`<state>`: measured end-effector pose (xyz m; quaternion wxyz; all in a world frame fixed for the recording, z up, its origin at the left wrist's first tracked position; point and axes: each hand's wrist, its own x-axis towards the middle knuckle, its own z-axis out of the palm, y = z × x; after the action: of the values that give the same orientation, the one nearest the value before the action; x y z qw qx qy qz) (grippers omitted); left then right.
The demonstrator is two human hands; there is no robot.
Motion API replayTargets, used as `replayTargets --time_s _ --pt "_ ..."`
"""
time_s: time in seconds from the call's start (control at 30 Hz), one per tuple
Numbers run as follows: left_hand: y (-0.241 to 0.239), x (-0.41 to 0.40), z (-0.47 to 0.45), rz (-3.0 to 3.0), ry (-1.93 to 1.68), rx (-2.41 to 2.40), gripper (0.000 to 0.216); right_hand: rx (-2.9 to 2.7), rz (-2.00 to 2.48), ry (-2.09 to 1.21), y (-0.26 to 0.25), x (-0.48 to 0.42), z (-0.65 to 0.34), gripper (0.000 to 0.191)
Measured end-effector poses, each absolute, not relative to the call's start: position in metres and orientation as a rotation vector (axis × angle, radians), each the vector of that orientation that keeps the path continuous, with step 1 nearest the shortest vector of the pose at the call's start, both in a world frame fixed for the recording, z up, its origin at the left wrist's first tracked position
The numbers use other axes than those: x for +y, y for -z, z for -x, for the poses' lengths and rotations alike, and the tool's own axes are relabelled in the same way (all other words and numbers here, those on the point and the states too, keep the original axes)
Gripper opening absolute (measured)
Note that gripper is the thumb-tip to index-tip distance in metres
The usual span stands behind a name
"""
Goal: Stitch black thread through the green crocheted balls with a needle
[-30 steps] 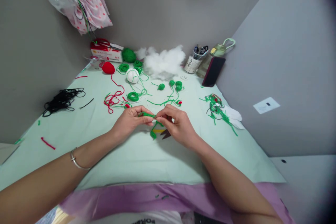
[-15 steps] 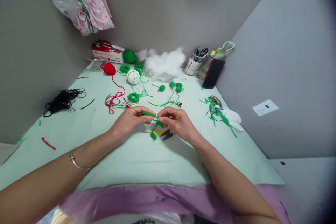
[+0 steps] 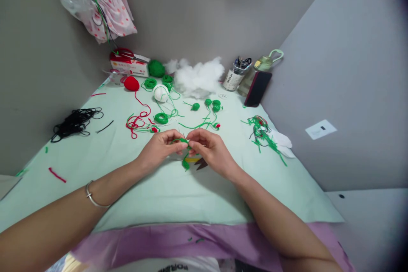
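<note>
My left hand point(image 3: 159, 148) and my right hand point(image 3: 210, 149) meet over the middle of the pale green cloth point(image 3: 165, 187). Both pinch a small green crochet piece point(image 3: 181, 141) between their fingertips. A green yarn tail with a little knob point(image 3: 185, 163) hangs down from it. Under my right hand lie small snips with a yellow part point(image 3: 197, 161), partly hidden. A silver bangle point(image 3: 92, 195) sits on my left wrist.
Behind the hands lie green yarn rings point(image 3: 161, 117), red yarn point(image 3: 137, 121), a white ball point(image 3: 160, 92), a red ball point(image 3: 131, 83), white stuffing point(image 3: 198, 76), a jar of tools point(image 3: 233, 77), a phone point(image 3: 258, 88), a bottle point(image 3: 266, 61). Black yarn point(image 3: 75, 122) left, green scraps point(image 3: 263, 134) right.
My hands have drawn closer together, and my right fingers have slid left along the green piece. The view shifted slightly.
</note>
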<state>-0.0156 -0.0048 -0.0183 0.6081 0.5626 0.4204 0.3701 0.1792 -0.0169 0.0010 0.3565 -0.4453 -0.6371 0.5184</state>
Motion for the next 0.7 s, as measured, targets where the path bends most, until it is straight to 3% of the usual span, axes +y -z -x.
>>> replayTargets --time_s 0.27,0.37,0.53,0.6,0.7 --pt "0.019 -0.008 0.012 -1.301 -0.673 0.956 0.023 -1.972 1.216 -0.884 -0.007 -0.020 -0.179 0.014" --pt "0.018 -0.009 0.011 -1.304 -0.572 0.914 0.022 -1.622 1.040 -1.020 -0.015 -0.016 -0.184 0.013" --pt "0.016 -0.007 0.012 -1.235 -0.529 0.797 0.022 -1.179 0.919 -1.581 -0.028 -0.008 -0.198 0.028" --pt "0.016 -0.005 0.014 -1.198 -0.546 0.765 0.023 -1.100 0.898 -1.606 -0.029 -0.003 -0.204 0.032" --pt "0.018 -0.004 0.017 -1.161 -0.508 0.720 0.023 -0.928 0.845 -1.390 -0.026 0.007 -0.215 0.030"
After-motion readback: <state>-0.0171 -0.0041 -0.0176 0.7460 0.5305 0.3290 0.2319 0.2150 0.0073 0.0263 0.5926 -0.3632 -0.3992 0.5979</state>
